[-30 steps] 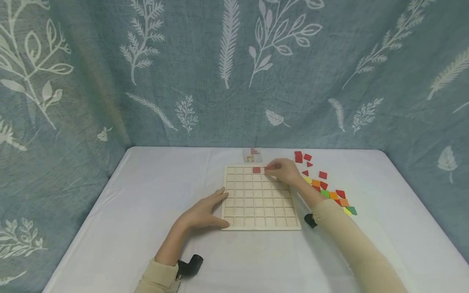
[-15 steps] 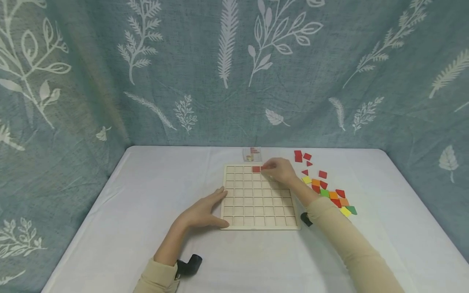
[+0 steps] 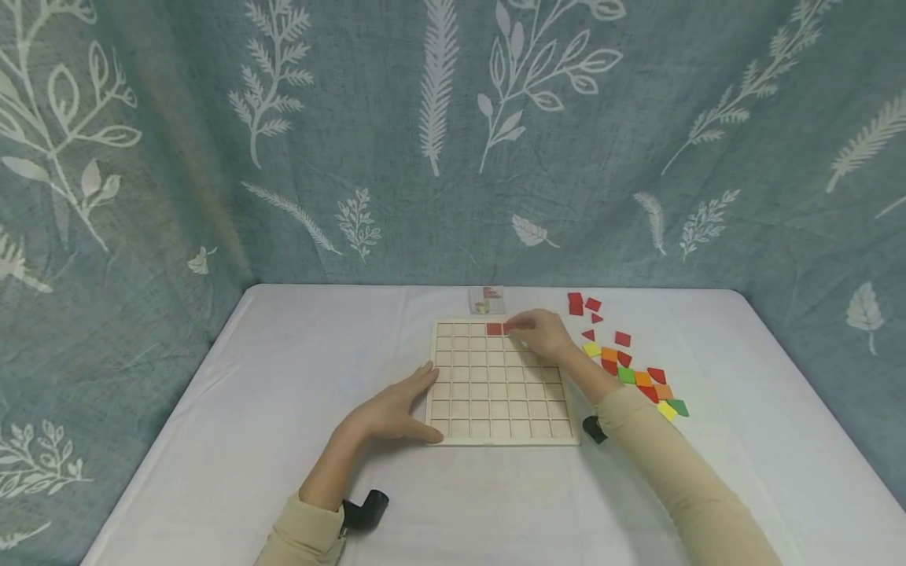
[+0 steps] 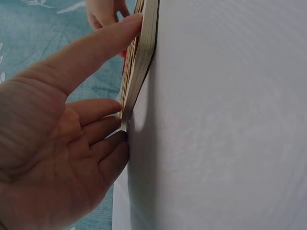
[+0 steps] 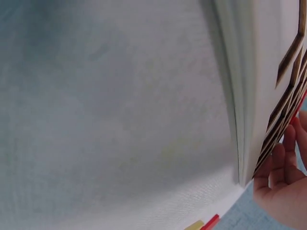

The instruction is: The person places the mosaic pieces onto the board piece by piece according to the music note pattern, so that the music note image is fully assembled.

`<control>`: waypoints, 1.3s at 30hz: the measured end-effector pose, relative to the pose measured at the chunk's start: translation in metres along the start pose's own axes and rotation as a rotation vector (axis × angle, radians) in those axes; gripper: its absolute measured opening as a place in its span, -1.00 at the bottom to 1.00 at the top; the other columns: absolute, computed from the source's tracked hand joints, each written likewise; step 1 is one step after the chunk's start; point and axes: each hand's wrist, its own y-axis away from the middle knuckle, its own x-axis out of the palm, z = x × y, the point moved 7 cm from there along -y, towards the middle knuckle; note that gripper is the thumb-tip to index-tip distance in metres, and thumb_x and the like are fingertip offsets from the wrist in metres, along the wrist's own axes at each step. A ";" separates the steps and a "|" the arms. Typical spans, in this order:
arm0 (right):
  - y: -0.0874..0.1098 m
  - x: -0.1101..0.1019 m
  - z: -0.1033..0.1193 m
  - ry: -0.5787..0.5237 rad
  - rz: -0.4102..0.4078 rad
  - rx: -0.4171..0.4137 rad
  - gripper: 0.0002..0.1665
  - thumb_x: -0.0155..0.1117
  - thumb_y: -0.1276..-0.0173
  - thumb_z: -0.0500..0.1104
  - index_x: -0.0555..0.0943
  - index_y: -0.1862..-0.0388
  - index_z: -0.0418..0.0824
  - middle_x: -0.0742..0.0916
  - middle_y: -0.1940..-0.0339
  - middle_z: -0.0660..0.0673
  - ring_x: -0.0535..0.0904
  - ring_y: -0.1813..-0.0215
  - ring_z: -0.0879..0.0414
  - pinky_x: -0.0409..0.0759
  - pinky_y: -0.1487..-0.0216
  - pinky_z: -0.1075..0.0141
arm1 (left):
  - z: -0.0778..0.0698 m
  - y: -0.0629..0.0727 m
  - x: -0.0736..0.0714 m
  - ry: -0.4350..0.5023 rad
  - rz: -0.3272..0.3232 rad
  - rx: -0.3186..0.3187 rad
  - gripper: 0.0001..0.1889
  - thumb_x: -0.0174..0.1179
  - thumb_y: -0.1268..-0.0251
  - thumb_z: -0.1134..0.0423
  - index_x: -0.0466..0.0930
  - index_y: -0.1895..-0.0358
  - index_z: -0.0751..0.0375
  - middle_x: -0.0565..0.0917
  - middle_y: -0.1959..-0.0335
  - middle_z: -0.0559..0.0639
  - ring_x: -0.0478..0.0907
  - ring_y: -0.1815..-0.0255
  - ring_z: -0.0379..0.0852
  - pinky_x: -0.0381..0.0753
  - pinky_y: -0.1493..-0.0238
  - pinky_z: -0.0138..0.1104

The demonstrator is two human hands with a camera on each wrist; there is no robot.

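A pale wooden grid board (image 3: 460,385) lies flat on the white table. My left hand (image 3: 396,405) is spread at its left side, thumb on the near left corner and fingertips at the edge. In the left wrist view, the straight thumb of the left hand (image 4: 62,129) touches the board's rim (image 4: 144,52). My right hand (image 3: 543,332) pinches a red tile (image 3: 507,326) at the far row, mostly hidden by the fingers. Just left of it, a red square tile (image 3: 494,329) sits in a cell. The right wrist view catches the right hand (image 5: 283,172) past the board's far edge.
Beyond the board lies a small clear card (image 3: 487,299) with a printed pattern. Loose red tiles (image 3: 623,339) are scattered to the right, with orange tiles (image 3: 642,379), a green tile (image 3: 626,375) and yellow tiles (image 3: 667,410) nearer. A patterned curtain (image 3: 396,157) hangs behind the table.
My right hand has shifted slightly left with the red tile, bringing it up against the red square in the far row. The left hand stays at the board's edge.
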 end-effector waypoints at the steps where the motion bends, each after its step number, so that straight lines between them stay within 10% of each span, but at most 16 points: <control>1: 0.000 0.000 0.001 0.008 0.001 -0.009 -0.65 0.22 -0.40 -0.18 0.66 -0.08 -0.34 0.70 -0.06 -0.27 0.56 -0.15 -0.17 0.49 -0.20 -0.02 | 0.000 0.000 0.000 0.002 -0.002 0.000 0.11 0.55 0.13 0.05 0.09 -0.51 0.29 0.02 -0.56 0.13 -0.04 -0.55 0.13 0.03 -0.48 0.03; 22: 0.028 -0.061 -0.052 -0.079 -0.137 0.123 -0.62 0.08 -0.51 -0.08 0.63 -0.17 -0.19 0.64 -0.14 -0.23 0.50 -0.15 -0.14 0.50 -0.08 -0.02 | 0.000 -0.003 0.001 -0.003 0.017 0.023 0.13 0.55 0.11 0.04 0.05 -0.52 0.33 -0.02 -0.57 0.17 -0.07 -0.55 0.14 0.02 -0.48 0.01; 33: 0.059 -0.098 -0.122 -0.112 -0.140 0.366 -0.51 0.10 -0.50 -0.03 0.49 -0.30 -0.23 0.54 -0.21 -0.33 0.49 -0.01 -0.16 0.52 0.35 0.49 | 0.000 -0.004 0.001 0.009 0.017 0.023 0.12 0.54 0.11 0.04 0.07 -0.51 0.32 -0.03 -0.57 0.17 -0.08 -0.56 0.14 0.00 -0.48 0.04; 39: 0.070 -0.108 -0.146 -0.105 -0.108 0.420 -0.45 0.15 -0.45 -0.05 0.44 -0.33 -0.28 0.50 -0.25 -0.40 0.43 -0.14 -0.25 0.61 -0.08 0.05 | 0.002 -0.004 0.002 0.014 0.014 0.041 0.11 0.54 0.10 0.04 0.07 -0.51 0.33 -0.03 -0.57 0.18 -0.08 -0.55 0.16 0.01 -0.48 0.05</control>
